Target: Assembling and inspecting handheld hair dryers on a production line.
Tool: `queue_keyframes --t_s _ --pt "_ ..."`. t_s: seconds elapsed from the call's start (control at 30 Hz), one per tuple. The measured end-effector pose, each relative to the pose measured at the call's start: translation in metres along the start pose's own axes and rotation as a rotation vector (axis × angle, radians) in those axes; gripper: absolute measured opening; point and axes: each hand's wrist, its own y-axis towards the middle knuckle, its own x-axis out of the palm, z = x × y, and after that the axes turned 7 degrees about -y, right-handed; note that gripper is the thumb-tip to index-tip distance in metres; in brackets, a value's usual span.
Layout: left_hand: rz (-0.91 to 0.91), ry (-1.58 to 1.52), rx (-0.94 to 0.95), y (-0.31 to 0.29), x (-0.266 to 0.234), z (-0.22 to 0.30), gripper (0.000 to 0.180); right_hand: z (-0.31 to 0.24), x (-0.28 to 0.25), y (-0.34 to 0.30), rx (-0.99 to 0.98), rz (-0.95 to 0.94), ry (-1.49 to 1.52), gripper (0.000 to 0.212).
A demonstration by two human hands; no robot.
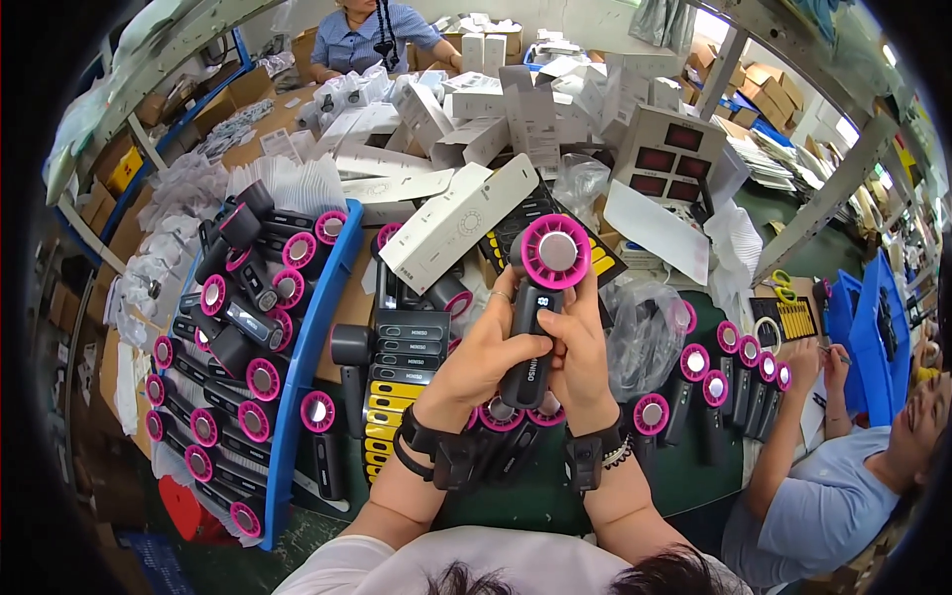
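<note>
Between both hands I hold a black handheld fan [531, 322] upright, its round magenta head at the top and a small lit display on the handle. My left hand [486, 352] wraps the handle from the left, its thumb across the front. My right hand [578, 347] closes on the handle from the right, its thumb near the display. Just below my hands, more magenta-headed fans [501, 415] lie on the green table, partly hidden by my wrists. Beside my left forearm are stacks of black packs [412, 347] and yellow packs [389, 421].
A blue-rimmed tray [288, 446] full of fans stands at left. White boxes [461, 223] heap up ahead, with a clear plastic bag [635, 332] right of my hands. Several fans [714, 389] lie at right. One co-worker [823, 486] sits at right, another [372, 45] at the far side.
</note>
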Motion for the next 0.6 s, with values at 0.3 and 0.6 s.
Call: queue_keyframes --t_s 0.3,0.6 --pt "0.027 -0.011 -0.010 0.0008 0.0018 0.0022 0.082 -0.0042 0.0021 0.0017 -0.008 -0.025 -0.018 0.083" --pt "0.031 -0.011 -0.008 -0.0006 0.0019 0.0044 0.081 -0.0044 0.0027 0.0002 -0.020 -0.015 -0.027 0.084"
